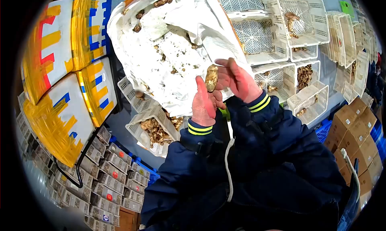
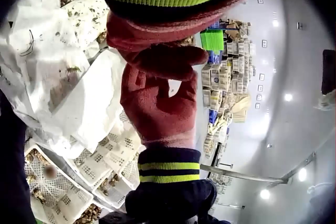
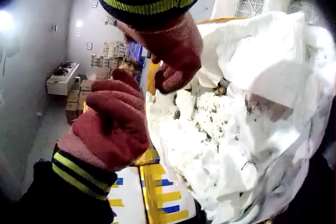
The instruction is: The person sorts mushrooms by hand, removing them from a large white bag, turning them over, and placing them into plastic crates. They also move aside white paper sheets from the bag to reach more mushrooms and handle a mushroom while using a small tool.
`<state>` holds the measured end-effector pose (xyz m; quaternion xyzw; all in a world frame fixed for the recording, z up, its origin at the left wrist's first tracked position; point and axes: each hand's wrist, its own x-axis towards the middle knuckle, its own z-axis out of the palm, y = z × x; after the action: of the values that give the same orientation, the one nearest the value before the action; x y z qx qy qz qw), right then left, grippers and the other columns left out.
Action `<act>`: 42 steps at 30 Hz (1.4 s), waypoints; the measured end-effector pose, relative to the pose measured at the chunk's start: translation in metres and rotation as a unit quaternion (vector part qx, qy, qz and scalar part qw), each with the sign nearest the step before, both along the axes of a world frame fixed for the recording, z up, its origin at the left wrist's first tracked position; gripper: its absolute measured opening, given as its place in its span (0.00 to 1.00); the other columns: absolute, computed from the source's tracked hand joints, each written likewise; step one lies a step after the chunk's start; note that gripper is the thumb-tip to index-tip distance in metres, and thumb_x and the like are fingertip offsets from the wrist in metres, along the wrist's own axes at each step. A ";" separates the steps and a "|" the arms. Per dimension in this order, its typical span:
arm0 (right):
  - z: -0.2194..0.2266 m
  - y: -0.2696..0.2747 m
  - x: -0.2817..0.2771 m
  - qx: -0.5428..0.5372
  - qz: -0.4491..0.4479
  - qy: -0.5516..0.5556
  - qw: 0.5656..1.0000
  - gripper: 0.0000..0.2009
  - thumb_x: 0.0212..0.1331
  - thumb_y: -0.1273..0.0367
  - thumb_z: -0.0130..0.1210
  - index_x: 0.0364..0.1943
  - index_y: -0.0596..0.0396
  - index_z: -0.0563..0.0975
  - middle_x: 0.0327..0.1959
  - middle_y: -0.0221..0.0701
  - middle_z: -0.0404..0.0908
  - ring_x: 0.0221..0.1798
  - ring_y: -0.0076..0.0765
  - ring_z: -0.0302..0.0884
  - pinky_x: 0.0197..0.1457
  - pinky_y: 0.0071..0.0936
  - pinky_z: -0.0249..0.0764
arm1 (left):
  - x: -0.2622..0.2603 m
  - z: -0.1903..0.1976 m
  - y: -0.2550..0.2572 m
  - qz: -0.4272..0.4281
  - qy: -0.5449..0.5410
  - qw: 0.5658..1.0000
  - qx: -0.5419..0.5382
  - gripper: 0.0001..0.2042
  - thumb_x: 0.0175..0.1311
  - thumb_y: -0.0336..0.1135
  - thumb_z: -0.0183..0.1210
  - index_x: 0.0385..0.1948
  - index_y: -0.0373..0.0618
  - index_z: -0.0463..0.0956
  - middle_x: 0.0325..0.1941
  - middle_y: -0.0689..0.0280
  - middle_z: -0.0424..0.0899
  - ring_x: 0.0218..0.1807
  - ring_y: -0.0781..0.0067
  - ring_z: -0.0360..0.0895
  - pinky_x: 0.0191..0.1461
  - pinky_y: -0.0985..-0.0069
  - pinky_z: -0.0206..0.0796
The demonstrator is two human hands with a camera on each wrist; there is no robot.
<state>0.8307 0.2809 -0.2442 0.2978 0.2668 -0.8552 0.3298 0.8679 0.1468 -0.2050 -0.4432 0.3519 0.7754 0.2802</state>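
Between the two hands a knobbly tan-brown mushroom (image 1: 211, 78) stands upright in the head view. My left hand (image 1: 204, 102), in a reddish glove, holds it with the thumb along its left side and the fingers bent near its lower end. In the right wrist view the mushroom (image 3: 129, 66) shows just above the left hand (image 3: 110, 124). My right hand (image 1: 238, 81), gloved likewise, is at the mushroom's right side with thumb and fingers spread. Below the hands lies a white liner (image 1: 177, 86) in a large box, with several small mushrooms and dark crumbs on it.
White plastic baskets (image 1: 307, 19) stand to the right, some with mushrooms. Another basket of mushrooms (image 1: 155, 131) sits by the liner's near edge. Taped foam boxes (image 1: 56, 106) are stacked at the left, above rows of crates (image 1: 114, 178). Cardboard boxes (image 1: 356, 130) stand at the right.
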 end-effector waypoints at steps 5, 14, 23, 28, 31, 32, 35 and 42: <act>0.014 -0.008 0.000 0.035 0.128 0.175 0.976 0.29 0.61 0.68 0.47 0.64 0.58 0.49 0.49 0.43 0.71 0.56 0.36 0.67 0.58 0.32 0.64 | 0.018 -0.022 -0.004 -0.027 0.042 0.997 0.053 0.33 0.62 0.64 0.35 0.35 0.35 0.70 0.15 0.65 0.69 0.14 0.73 0.64 0.21 0.76 0.63; 0.005 0.011 -0.011 -0.024 0.038 0.087 0.995 0.28 0.59 0.69 0.49 0.63 0.57 0.53 0.52 0.45 0.68 0.54 0.40 0.69 0.58 0.33 0.66 | 0.021 -0.028 -0.009 -0.034 -0.038 0.999 -0.012 0.28 0.61 0.60 0.45 0.31 0.36 0.72 0.17 0.62 0.75 0.14 0.71 0.72 0.20 0.80 0.62; -0.017 0.016 0.002 -0.169 -0.001 0.116 0.979 0.35 0.52 0.64 0.57 0.63 0.59 0.53 0.46 0.44 0.72 0.49 0.43 0.72 0.52 0.40 0.68 | 0.014 -0.021 -0.002 -0.070 0.020 0.997 -0.015 0.27 0.63 0.57 0.45 0.34 0.34 0.72 0.22 0.59 0.78 0.19 0.72 0.75 0.25 0.80 0.67; -0.002 0.015 0.003 -0.196 -0.016 0.111 0.974 0.36 0.56 0.65 0.52 0.66 0.55 0.45 0.55 0.47 0.65 0.59 0.47 0.63 0.63 0.43 0.59 | 0.011 -0.006 -0.002 -0.130 0.020 0.989 0.068 0.31 0.63 0.62 0.37 0.39 0.38 0.72 0.30 0.59 0.81 0.24 0.71 0.77 0.30 0.80 0.68; 0.000 0.013 0.008 -0.219 -0.037 0.101 0.970 0.33 0.60 0.68 0.46 0.67 0.51 0.44 0.63 0.48 0.56 0.65 0.49 0.55 0.67 0.41 0.53 | 0.011 -0.003 0.002 -0.080 0.057 0.985 0.139 0.26 0.65 0.55 0.40 0.48 0.37 0.68 0.40 0.56 0.79 0.34 0.69 0.78 0.35 0.77 0.69; 0.000 0.013 0.008 -0.220 -0.037 0.101 0.970 0.33 0.60 0.68 0.46 0.67 0.51 0.44 0.63 0.48 0.56 0.65 0.49 0.55 0.67 0.41 0.53 | 0.012 -0.004 0.002 -0.080 0.056 0.986 0.138 0.26 0.65 0.55 0.40 0.48 0.37 0.68 0.40 0.56 0.79 0.34 0.69 0.78 0.35 0.77 0.69; 0.011 0.009 0.007 -0.211 -0.032 0.081 0.973 0.31 0.61 0.71 0.45 0.67 0.49 0.45 0.62 0.46 0.57 0.64 0.47 0.58 0.65 0.40 0.56 | 0.014 -0.009 0.007 -0.008 0.053 0.990 0.127 0.20 0.66 0.45 0.47 0.52 0.39 0.65 0.42 0.57 0.78 0.35 0.70 0.78 0.35 0.78 0.70; -0.002 0.015 0.013 -0.122 -0.012 0.076 0.989 0.30 0.57 0.74 0.49 0.64 0.54 0.51 0.56 0.41 0.66 0.59 0.41 0.65 0.61 0.35 0.63 | 0.017 -0.020 0.009 0.001 0.056 0.996 0.074 0.18 0.63 0.36 0.51 0.52 0.39 0.64 0.40 0.58 0.76 0.35 0.71 0.76 0.33 0.79 0.71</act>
<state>0.8433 0.2958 -0.2461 0.1922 0.1811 -0.9055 0.3323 0.8850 0.1559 -0.2248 -0.3774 0.3088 0.8230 0.2913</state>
